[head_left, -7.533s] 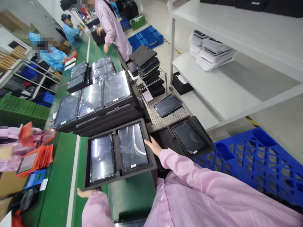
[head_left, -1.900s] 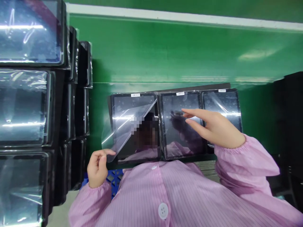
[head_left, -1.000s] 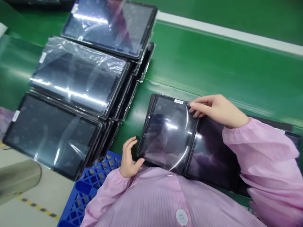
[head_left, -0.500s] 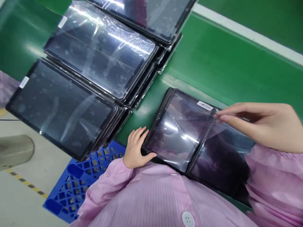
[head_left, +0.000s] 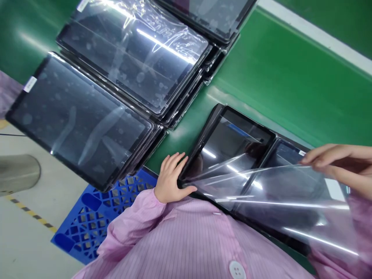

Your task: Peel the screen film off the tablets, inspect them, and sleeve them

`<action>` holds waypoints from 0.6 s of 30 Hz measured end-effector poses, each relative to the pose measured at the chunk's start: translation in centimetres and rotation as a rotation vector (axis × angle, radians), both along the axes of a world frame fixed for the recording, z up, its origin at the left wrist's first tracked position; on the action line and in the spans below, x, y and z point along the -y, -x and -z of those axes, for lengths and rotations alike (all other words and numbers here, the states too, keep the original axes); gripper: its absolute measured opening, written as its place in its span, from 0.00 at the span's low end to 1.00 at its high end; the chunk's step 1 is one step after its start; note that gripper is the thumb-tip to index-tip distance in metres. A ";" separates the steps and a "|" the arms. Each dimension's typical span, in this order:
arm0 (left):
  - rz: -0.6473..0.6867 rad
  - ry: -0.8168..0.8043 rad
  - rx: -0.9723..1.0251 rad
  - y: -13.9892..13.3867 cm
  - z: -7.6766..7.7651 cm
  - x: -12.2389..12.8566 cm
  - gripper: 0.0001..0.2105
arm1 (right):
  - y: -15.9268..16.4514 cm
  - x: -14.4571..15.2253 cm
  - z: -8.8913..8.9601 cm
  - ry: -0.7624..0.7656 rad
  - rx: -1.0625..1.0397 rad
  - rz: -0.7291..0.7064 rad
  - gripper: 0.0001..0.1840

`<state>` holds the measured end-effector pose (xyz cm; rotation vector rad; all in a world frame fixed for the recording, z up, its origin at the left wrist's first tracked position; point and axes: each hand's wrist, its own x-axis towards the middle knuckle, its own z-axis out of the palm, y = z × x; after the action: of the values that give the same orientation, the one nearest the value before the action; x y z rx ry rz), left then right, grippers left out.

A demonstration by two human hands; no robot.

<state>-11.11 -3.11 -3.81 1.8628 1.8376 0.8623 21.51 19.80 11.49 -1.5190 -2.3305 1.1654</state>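
Head view: the fingers (head_left: 321,153) of the right hand (head_left: 348,164) pinch a clear film (head_left: 290,186), which slants up off a tablet (head_left: 238,133) on the green table (head_left: 293,73). The left hand (head_left: 172,181), thumb spread wide, rests at that tablet's near left corner. The film overhangs a neighbouring tablet (head_left: 287,155); stacked tablets (head_left: 75,124) lie farther left. A hard pull could drag the tablet if poorly braced, or slack film could brush its neighbour.

Blue lattice pallet (head_left: 76,224) on floor (head_left: 17,236); yellow-black tape (head_left: 31,216) near dull cylinder (head_left: 20,173); white strip (head_left: 316,34) along green bench (head_left: 302,85).
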 end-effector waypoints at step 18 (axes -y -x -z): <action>0.065 0.044 0.004 0.7 -0.1 0.6 0.27 | 1.2 0.4 0.6 0.102 -0.170 -0.157 0.09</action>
<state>-11.81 -3.76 -3.76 1.8818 1.7688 0.7957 20.36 19.44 10.88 -1.2285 -2.3421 1.4106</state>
